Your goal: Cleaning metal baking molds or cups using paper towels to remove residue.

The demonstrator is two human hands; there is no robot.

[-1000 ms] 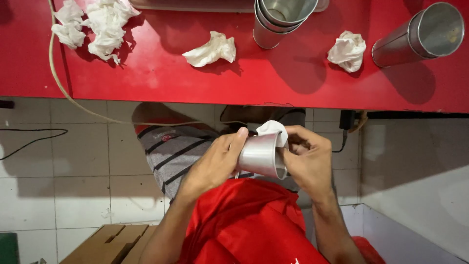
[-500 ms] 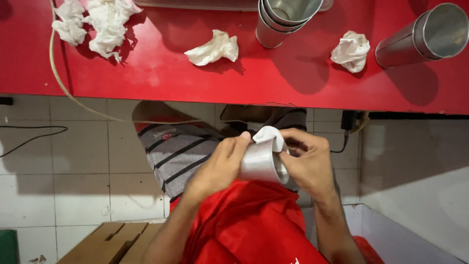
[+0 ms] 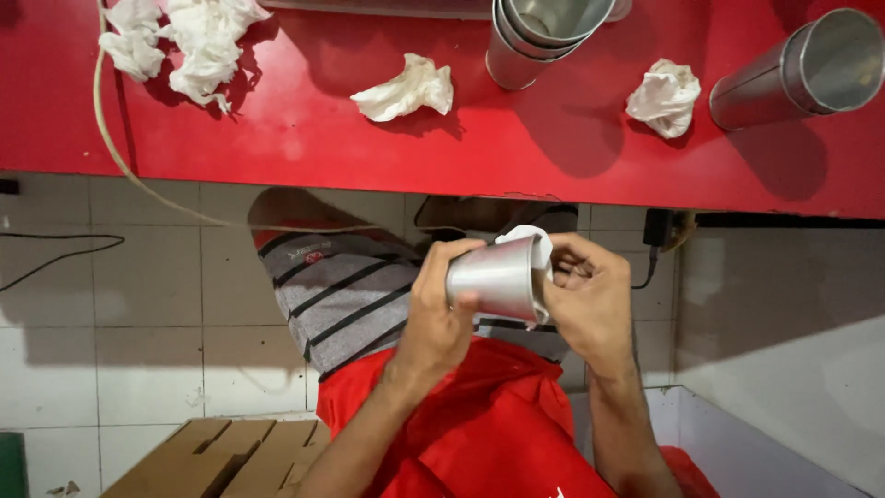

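Observation:
My left hand point(image 3: 438, 318) grips a small steel cup point(image 3: 493, 279) held on its side above my lap. My right hand point(image 3: 590, 300) presses a white tissue point(image 3: 533, 245) against the cup's open mouth; most of the tissue is hidden by the cup's rim and my fingers. Both hands are below the front edge of the red table point(image 3: 304, 138).
On the table lie crumpled white tissues at the far left point(image 3: 184, 41), middle point(image 3: 406, 89) and right point(image 3: 664, 97). A stack of steel cups point(image 3: 539, 37) stands at the top, another steel cup point(image 3: 802, 69) at the far right. A cord point(image 3: 120, 166) hangs over the edge. Cardboard point(image 3: 212, 456) lies on the tiled floor.
The cup has turned slightly in my hands and the tissue has shifted around its rim. My left fingers have re-gripped the cup's side.

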